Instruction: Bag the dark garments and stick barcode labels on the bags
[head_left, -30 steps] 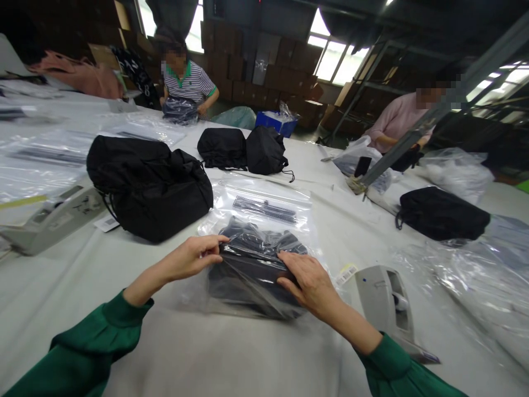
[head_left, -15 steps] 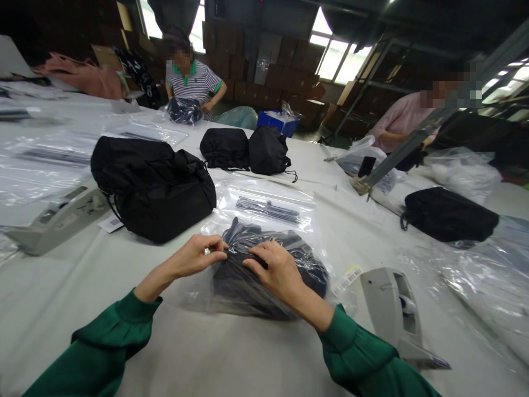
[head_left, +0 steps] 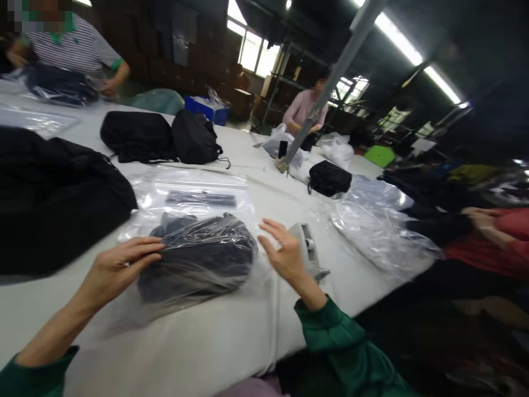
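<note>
A dark bundle (head_left: 194, 270) lies on the table before me, wrapped in a clear plastic bag (head_left: 177, 313). At its left end, my left hand (head_left: 119, 264) pinches the plastic between thumb and fingers. My right hand (head_left: 283, 251) is off the bag, to its right, fingers apart and holding nothing. Just behind that hand stands a grey tape dispenser (head_left: 303, 237), partly covered by it. The bag's top part lies folded away from me, with a printed panel (head_left: 201, 198) on the flat plastic.
Black drawstring bags (head_left: 134, 135) stand at the back, and a large black bag (head_left: 53, 204) fills the left. Loose clear plastic (head_left: 372, 226) is piled to the right, near a metal pole (head_left: 322, 105). Co-workers are behind the table and at the far right.
My right hand has left the bundle and moved right, opening, towards the tape dispenser. My left hand stays at the bag's left end. The view has swung right.
</note>
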A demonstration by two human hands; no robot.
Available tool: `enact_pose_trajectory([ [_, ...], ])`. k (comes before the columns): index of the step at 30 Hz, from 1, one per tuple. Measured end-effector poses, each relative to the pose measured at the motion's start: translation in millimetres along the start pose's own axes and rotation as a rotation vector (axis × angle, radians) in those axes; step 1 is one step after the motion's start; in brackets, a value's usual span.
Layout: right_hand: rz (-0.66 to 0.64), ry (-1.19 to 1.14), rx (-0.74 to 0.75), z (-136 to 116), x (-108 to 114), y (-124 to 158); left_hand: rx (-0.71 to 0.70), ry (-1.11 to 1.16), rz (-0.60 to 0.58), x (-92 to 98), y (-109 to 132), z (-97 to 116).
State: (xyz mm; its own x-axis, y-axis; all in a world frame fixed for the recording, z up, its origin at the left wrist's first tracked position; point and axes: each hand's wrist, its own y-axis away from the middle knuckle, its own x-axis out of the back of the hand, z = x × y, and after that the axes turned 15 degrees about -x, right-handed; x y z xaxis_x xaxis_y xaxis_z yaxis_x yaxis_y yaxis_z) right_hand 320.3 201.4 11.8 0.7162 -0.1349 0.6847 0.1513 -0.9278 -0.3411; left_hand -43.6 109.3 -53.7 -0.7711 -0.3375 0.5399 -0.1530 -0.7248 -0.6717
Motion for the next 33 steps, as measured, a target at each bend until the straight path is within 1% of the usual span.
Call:
enact_pose_trajectory([
  [2,0.173,-0.022,-0.509,54,59,16,0.022,0.040,0.002,0.3,0,-3],
  [3,0.216,-0.012,-0.647,79,85,26,0.035,0.061,0.004,0.4,0,-3],
  [4,0.227,-0.006,-0.735,101,104,36,0.052,0.077,0.007,0.4,0,-1],
  [5,0.210,-0.014,-0.817,120,118,45,0.071,0.089,0.009,0.3,0,1],
  [6,0.181,-0.026,-0.871,134,126,53,0.089,0.095,0.016,0.0,0,3],
  [7,0.145,-0.046,-0.916,145,129,60,0.105,0.095,0.021,-0.3,0,5],
  [10,0.063,-0.128,-1.000,159,121,68,0.119,0.073,0.017,-1.0,1,8],
  [13,0.053,-0.201,-1.035,162,111,64,0.113,0.040,-0.001,-1.3,4,5],
  [15,0.080,-0.239,-1.051,164,110,61,0.102,0.020,-0.001,-1.4,6,2],
  [18,0.164,-0.283,-1.052,168,114,63,0.101,0.009,-0.015,-1.2,8,-3],
  [20,0.238,-0.297,-1.038,169,117,72,0.112,0.007,-0.027,-0.7,9,-6],
  [23,0.319,-0.305,-1.035,168,117,94,0.123,-0.001,-0.042,0.6,10,-9],
  [25,0.334,-0.314,-1.049,167,112,111,0.132,-0.007,-0.050,1.4,10,-10],
  [28,0.315,-0.330,-1.061,171,98,129,0.149,-0.011,-0.054,2.5,8,-8],
  [30,0.297,-0.322,-1.054,177,88,133,0.166,-0.010,-0.052,3.2,7,-6],
  [33,0.301,-0.257,-1.031,188,77,132,0.175,-0.002,-0.055,4.1,6,-2],
])
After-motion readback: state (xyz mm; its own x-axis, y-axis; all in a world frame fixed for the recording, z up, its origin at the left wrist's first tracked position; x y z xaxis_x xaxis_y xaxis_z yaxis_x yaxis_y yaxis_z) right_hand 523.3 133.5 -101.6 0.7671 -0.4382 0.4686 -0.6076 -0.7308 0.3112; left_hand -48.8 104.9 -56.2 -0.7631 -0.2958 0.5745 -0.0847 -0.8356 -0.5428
